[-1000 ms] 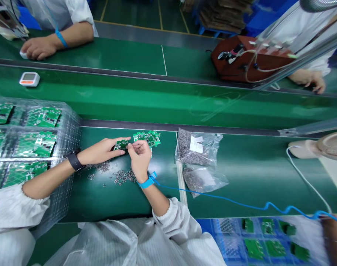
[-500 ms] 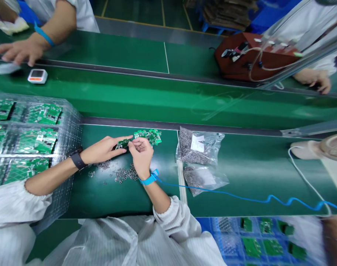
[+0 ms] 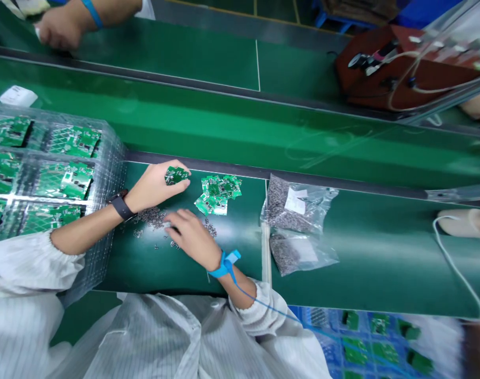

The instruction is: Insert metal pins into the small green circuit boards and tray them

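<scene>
My left hand (image 3: 158,184) is closed round a green circuit board (image 3: 176,176), held between thumb and fingers above the bench. Below and to its right, my right hand (image 3: 192,237) hovers over the small metal parts (image 3: 151,217), thumb and index finger apart and nothing visible between them. Part of the metal heap is hidden under that hand. Several green boards (image 3: 220,193) lie overlapping on the green bench, right of my left hand.
A clear divided tray (image 3: 113,142) of boards stands at the left. Two plastic bags (image 3: 277,202) of small parts lie right of centre. A person's hand (image 3: 60,29) rests across the divider; a red-brown box (image 3: 362,68) stands upper right.
My right hand has left the board and moved down to the metal parts, its fingers opening. My left hand keeps the board, now tilted differently. The camera view has shifted.
</scene>
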The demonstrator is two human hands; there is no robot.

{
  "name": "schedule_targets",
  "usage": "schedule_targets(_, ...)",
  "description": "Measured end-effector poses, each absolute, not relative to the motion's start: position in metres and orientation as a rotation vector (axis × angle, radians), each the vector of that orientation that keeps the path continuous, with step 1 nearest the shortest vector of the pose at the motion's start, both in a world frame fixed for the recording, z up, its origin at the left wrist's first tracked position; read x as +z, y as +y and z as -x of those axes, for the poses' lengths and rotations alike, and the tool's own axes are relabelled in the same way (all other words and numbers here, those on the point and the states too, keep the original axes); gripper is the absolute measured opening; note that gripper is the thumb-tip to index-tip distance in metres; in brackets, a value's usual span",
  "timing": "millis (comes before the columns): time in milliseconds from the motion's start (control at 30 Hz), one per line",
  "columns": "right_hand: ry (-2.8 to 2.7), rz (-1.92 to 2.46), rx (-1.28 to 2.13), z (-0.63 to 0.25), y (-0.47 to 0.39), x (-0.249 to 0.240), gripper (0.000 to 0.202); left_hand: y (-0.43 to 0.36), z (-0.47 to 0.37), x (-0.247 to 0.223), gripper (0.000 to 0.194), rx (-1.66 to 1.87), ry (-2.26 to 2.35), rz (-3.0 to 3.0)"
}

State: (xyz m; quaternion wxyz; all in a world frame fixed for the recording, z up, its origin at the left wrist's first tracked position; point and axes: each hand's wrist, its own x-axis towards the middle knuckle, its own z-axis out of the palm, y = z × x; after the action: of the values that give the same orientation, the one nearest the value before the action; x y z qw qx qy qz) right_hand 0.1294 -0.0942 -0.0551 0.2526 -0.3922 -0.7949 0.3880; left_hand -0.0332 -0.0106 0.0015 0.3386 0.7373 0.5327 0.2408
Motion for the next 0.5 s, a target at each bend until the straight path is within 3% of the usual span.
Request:
schedule_targets(300, -2.804, 0.973, 0.683, -0.107, -0.113, -0.052, 0.023, -0.011, 0.035, -0.001, 0.031, 0.501, 1.359, -2.11)
schedule_targets(400, -2.787, 0.904, 0.679, -0.106, -0.11, -0.052, 0.022, -0.011, 0.036, -0.002, 0.03, 0.481, 1.341, -2.035)
schedule_targets(500, -2.488, 0.849, 0.884, -0.116, -0.1, -0.052, 0.017, -0.011, 0.038, -0.006, 0.036, 0.472, 1.317, -1.646)
